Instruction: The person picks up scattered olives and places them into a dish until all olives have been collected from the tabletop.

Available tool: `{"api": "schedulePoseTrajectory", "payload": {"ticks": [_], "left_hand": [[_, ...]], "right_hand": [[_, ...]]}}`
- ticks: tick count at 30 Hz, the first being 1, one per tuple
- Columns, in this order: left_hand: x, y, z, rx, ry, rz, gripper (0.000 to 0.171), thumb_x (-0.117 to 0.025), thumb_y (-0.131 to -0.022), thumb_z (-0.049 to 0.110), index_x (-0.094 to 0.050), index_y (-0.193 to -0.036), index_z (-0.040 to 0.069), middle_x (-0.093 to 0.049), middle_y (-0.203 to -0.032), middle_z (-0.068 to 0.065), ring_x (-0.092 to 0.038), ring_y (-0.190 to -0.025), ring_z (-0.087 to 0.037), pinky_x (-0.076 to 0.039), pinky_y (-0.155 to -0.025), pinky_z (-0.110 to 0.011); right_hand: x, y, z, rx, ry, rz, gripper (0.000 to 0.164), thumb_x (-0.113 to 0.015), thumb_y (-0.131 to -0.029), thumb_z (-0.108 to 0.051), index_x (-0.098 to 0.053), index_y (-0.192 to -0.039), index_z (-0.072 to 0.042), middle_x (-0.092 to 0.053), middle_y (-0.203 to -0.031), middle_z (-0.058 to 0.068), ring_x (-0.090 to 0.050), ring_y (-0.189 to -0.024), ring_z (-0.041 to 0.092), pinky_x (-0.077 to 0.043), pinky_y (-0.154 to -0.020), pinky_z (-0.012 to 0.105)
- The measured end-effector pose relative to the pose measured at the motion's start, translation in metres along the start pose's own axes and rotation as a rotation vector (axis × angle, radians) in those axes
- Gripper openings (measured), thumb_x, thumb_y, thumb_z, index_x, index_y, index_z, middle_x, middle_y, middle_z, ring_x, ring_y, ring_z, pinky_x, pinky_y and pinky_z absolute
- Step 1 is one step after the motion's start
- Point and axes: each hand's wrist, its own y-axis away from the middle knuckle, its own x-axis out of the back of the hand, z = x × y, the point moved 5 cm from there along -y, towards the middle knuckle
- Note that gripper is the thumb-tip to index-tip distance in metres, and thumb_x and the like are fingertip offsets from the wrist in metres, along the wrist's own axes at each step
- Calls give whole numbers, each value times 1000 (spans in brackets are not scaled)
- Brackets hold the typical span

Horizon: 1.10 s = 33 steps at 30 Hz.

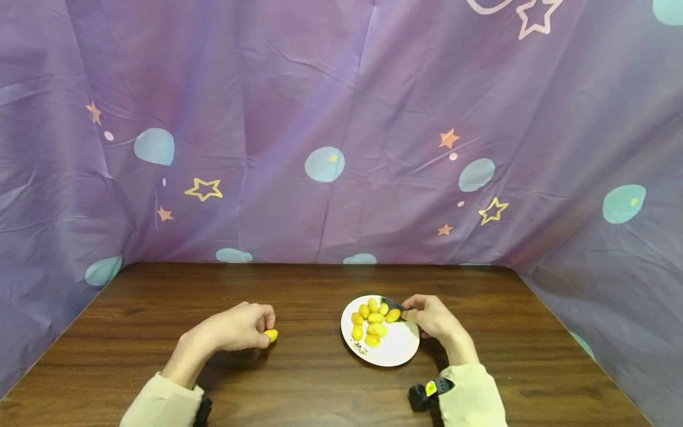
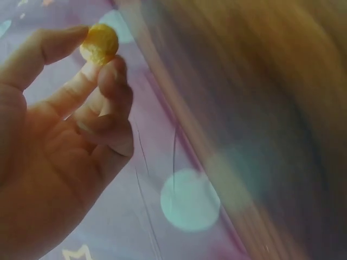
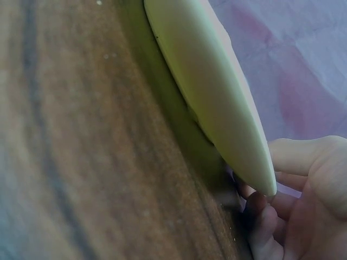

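Observation:
Above the left part of the table, my left hand (image 1: pixel 240 328) pinches a small yellow oval fruit (image 1: pixel 271 335) between thumb and fingertips. The left wrist view shows that fruit (image 2: pixel 102 43) at the tips of the fingers. My right hand (image 1: pixel 436 320) grips the right rim of a white plate (image 1: pixel 397 347) with a leaf print and a dark patch. Several similar yellow fruits (image 1: pixel 376 318) lie on the plate. Seen from the side in the right wrist view, the plate (image 3: pixel 217 92) has fingers curled under its edge.
A brown wood-grain table (image 1: pixel 315 391) lies under both hands. Behind it and along its sides hangs a purple curtain (image 1: pixel 288 118) with stars and blue blobs. A black wrist strap with a camera (image 1: pixel 421 396) sits at the right sleeve.

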Motion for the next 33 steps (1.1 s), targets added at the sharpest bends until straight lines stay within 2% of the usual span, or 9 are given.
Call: {"api": "schedulePoseTrajectory", "payload": {"ticks": [9,18,25,30,33], "left_hand": [[-15,-51,30,-55,-91,-11,16,-71,-80,15,-57,-88,13,-55,-68,6,-51,-64,-8,-45,-61,-30],[-27,-90,58,-71,-190,-52,16,-74,-77,18,-61,-84,14,-55,-70,6,-51,-67,-9,-44,-63,-27],[-41,-123,93,-112,-234,-73,21,-74,-78,21,-65,-95,14,-57,-77,7,-53,-71,-10,-45,-64,-25],[-50,-140,116,-137,-273,-131,21,-76,-81,21,-67,-98,13,-60,-83,7,-55,-69,-8,-46,-61,-22],[-54,-151,131,-177,-307,-163,20,-77,-82,19,-69,-99,14,-61,-86,6,-56,-71,-8,-46,-62,-22]], "right_hand": [[5,1,4,-20,15,13,19,-65,-87,-9,-65,-104,-1,-64,-86,5,-56,-68,18,-45,-53,33],[0,-3,0,-17,3,-11,19,-65,-87,-8,-65,-105,-1,-64,-82,3,-55,-65,17,-44,-53,31],[0,-2,2,-21,4,-7,18,-65,-87,-7,-65,-104,-1,-63,-83,4,-54,-66,18,-44,-53,31],[-2,-2,0,-19,4,-17,16,-65,-87,-9,-65,-102,-2,-62,-81,4,-54,-66,17,-45,-52,31],[2,-2,-1,-13,1,3,16,-65,-86,-7,-65,-101,-2,-61,-79,4,-54,-65,17,-44,-51,31]]}}
